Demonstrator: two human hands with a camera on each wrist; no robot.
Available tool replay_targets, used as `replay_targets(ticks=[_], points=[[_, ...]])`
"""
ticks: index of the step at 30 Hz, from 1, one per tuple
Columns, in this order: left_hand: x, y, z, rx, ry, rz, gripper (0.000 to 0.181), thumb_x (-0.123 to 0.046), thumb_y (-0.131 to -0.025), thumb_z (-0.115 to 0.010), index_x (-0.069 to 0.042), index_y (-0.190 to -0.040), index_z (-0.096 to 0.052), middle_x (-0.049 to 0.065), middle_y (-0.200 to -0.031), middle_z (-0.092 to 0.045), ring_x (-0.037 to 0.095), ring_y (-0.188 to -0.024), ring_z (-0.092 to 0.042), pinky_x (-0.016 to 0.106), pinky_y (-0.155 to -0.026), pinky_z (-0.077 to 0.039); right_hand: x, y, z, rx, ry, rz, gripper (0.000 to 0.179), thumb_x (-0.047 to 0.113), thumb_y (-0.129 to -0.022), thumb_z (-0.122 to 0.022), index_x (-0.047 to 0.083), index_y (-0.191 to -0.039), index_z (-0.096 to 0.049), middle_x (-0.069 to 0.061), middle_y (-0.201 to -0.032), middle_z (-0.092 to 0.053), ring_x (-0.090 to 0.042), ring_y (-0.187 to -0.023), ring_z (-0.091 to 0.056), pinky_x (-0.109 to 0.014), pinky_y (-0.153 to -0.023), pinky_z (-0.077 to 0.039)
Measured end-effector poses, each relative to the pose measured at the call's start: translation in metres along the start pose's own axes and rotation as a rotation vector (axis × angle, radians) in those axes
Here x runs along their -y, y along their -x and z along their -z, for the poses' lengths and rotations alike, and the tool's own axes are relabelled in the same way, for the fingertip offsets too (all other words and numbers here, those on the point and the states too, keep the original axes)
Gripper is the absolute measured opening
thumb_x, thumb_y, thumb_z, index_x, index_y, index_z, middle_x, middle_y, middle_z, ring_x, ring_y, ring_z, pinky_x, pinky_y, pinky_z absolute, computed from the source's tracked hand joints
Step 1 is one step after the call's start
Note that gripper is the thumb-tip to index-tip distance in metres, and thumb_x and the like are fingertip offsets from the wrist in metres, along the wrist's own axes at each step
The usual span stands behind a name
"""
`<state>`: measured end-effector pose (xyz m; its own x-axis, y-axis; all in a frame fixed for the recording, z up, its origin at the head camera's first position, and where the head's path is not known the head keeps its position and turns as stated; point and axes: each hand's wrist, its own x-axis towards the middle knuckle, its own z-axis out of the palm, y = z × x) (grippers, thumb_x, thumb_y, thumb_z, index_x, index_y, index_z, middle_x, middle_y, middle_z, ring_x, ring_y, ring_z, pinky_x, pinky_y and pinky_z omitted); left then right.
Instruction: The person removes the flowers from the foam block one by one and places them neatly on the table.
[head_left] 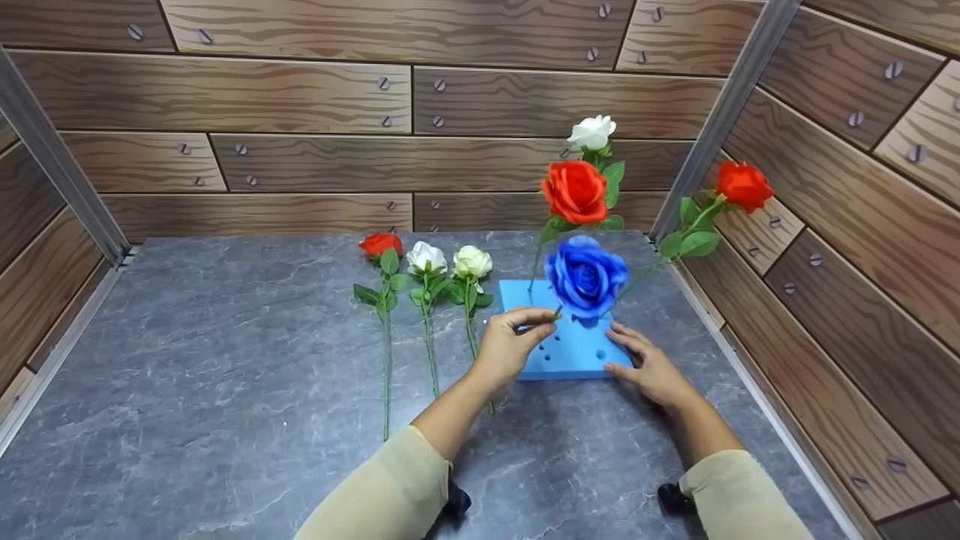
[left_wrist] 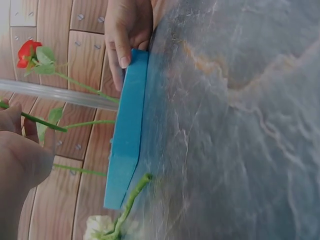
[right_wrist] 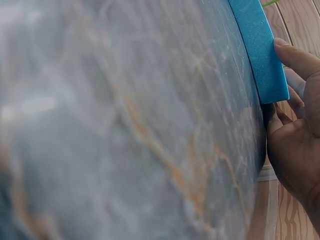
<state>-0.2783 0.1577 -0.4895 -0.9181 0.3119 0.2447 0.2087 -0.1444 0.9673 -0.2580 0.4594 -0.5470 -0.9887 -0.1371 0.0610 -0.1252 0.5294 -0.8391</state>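
My left hand (head_left: 506, 349) pinches the stem of a blue rose (head_left: 586, 276) above the light-blue foam block (head_left: 574, 367). In the left wrist view the stem's lower end (left_wrist: 59, 128) sticks out past the fingers, apart from the block. My right hand (head_left: 652, 375) holds the block's near right corner, thumb on the front face and fingers along the side. Small holes dot the block's top. A red rose (head_left: 574, 192), a white rose (head_left: 592, 133) and another red rose (head_left: 744, 187) stand at the block, the last leaning right. The blue bloom hides part of the block.
Left of the block, a red rose (head_left: 381, 245), a white rose (head_left: 427, 257) and a cream rose (head_left: 472, 262) lie on the grey marbled table (head_left: 225, 360), stems toward me. Wood-patterned walls (head_left: 300, 97) with metal corner posts enclose the table.
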Motion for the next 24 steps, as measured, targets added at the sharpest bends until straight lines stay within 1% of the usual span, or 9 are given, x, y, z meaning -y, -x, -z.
replay_targets(ticks=[2, 7, 9, 12, 17, 18, 20, 22, 24], points=[[-0.002, 0.002, 0.004, -0.006, -0.016, 0.012, 0.022, -0.009, -0.101, -0.077, -0.003, -0.122, -0.081, 0.017, -0.123, -0.077, 0.019, -0.115, -0.073, 0.027, -0.099, -0.064, 0.000, 0.000, 0.000, -0.002, 0.005, 0.000, 0.067, 0.007, -0.098, -0.079, -0.007, -0.157, -0.050, -0.028, -0.175, -0.030, -0.049, -0.166, -0.020, 0.007, -0.109, -0.024], [-0.008, 0.012, 0.011, 0.008, -0.040, 0.005, 0.025, -0.012, -0.103, -0.075, -0.007, -0.127, -0.079, 0.014, -0.127, -0.077, 0.018, -0.117, -0.071, 0.032, -0.101, -0.064, -0.001, -0.001, 0.000, 0.003, 0.033, -0.004, 0.067, 0.011, -0.099, -0.079, -0.006, -0.158, -0.049, -0.028, -0.175, -0.030, -0.050, -0.165, -0.020, 0.008, -0.108, -0.023], [-0.011, 0.015, 0.014, 0.017, -0.053, 0.002, 0.026, -0.014, -0.103, -0.075, -0.008, -0.128, -0.079, 0.012, -0.128, -0.077, 0.018, -0.118, -0.070, 0.033, -0.102, -0.063, -0.001, 0.000, 0.000, 0.009, 0.039, -0.016, 0.069, 0.013, -0.100, -0.079, -0.004, -0.159, -0.049, -0.026, -0.176, -0.029, -0.049, -0.166, -0.019, 0.008, -0.108, -0.022], [-0.017, 0.020, 0.019, 0.021, -0.069, 0.016, 0.028, -0.016, -0.104, -0.075, -0.012, -0.131, -0.078, 0.009, -0.130, -0.077, 0.015, -0.116, -0.070, 0.035, -0.102, -0.061, 0.001, 0.001, 0.001, 0.017, 0.040, -0.043, 0.071, 0.017, -0.100, -0.080, -0.001, -0.161, -0.048, -0.023, -0.177, -0.028, -0.047, -0.167, -0.017, 0.008, -0.107, -0.021], [-0.025, 0.024, 0.029, 0.021, -0.037, 0.025, 0.030, -0.014, -0.105, -0.073, -0.010, -0.135, -0.074, 0.017, -0.129, -0.074, 0.015, -0.105, -0.073, 0.040, -0.099, -0.065, 0.003, 0.001, 0.001, 0.023, 0.065, -0.062, 0.072, 0.019, -0.100, -0.080, 0.002, -0.162, -0.048, -0.021, -0.178, -0.029, -0.046, -0.168, -0.019, 0.005, -0.110, -0.022], [-0.027, 0.024, 0.031, 0.020, -0.034, 0.025, 0.031, -0.013, -0.105, -0.073, -0.010, -0.136, -0.073, 0.018, -0.128, -0.073, 0.017, -0.102, -0.074, 0.040, -0.097, -0.066, 0.003, 0.001, 0.001, 0.024, 0.075, -0.064, 0.072, 0.020, -0.100, -0.080, 0.002, -0.162, -0.048, -0.021, -0.178, -0.029, -0.046, -0.167, -0.019, 0.003, -0.113, -0.023], [-0.029, 0.025, 0.037, 0.013, -0.034, 0.023, 0.031, -0.013, -0.105, -0.073, -0.009, -0.136, -0.072, 0.020, -0.126, -0.072, 0.020, -0.099, -0.076, 0.040, -0.095, -0.068, 0.004, 0.001, 0.001, 0.025, 0.089, -0.069, 0.072, 0.020, -0.100, -0.080, 0.003, -0.162, -0.048, -0.021, -0.178, -0.029, -0.046, -0.167, -0.019, -0.009, -0.125, -0.026], [-0.031, 0.026, 0.043, 0.004, -0.037, 0.023, 0.032, -0.014, -0.105, -0.073, -0.010, -0.137, -0.071, 0.018, -0.126, -0.072, 0.020, -0.099, -0.076, 0.039, -0.093, -0.068, 0.004, 0.001, 0.001, 0.034, 0.077, -0.083, 0.073, 0.020, -0.100, -0.079, 0.002, -0.163, -0.046, -0.020, -0.179, -0.027, -0.046, -0.168, -0.017, -0.028, -0.135, -0.026], [-0.033, 0.028, 0.049, -0.003, -0.040, 0.014, 0.032, -0.015, -0.105, -0.073, -0.009, -0.137, -0.070, 0.016, -0.126, -0.071, 0.020, -0.100, -0.075, 0.039, -0.092, -0.068, 0.005, 0.001, 0.001, 0.042, 0.061, -0.091, 0.075, 0.020, -0.101, -0.079, 0.001, -0.164, -0.044, -0.021, -0.179, -0.025, -0.047, -0.168, -0.015, -0.050, -0.138, -0.022]])
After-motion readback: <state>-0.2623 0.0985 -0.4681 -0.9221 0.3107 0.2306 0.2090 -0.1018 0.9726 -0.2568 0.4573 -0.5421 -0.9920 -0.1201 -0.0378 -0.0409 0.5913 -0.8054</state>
